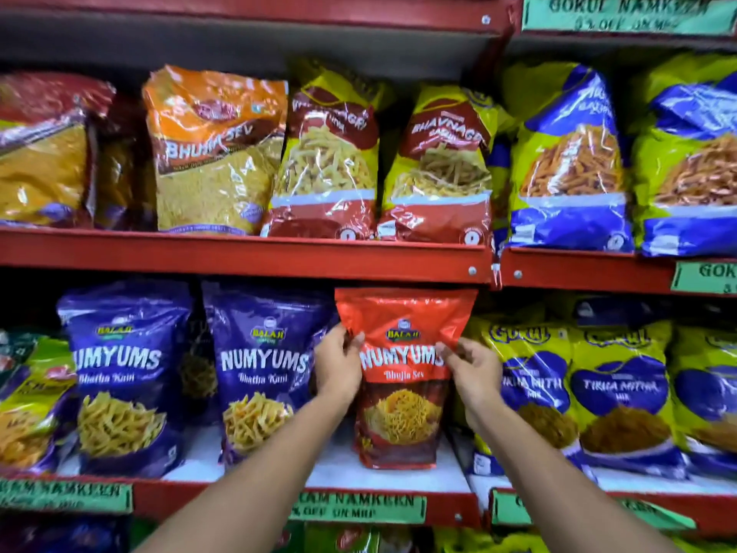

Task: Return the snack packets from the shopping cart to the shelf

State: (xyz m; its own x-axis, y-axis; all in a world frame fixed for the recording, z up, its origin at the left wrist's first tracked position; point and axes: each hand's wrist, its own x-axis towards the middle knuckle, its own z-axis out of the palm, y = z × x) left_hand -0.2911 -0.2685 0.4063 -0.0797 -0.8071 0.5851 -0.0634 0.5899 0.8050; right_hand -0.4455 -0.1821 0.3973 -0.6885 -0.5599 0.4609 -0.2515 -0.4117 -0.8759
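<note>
A red Numyums Bhujia Sev packet (402,397) stands upright on the white board of the lower shelf (339,472), its top just under the red rail above. My left hand (339,365) grips its left edge at mid-height. My right hand (472,371) pinches its right edge at the same height. Two purple Numyums packets (263,369) stand to its left. The shopping cart is not in view.
Yellow-and-blue Gokul packets (622,389) crowd the shelf right of the red packet. The upper shelf (247,253) holds an orange Bhujia Sev bag (215,153), Bhavnagri bags (438,165) and blue-yellow bags. Green price labels (359,508) line the shelf edges.
</note>
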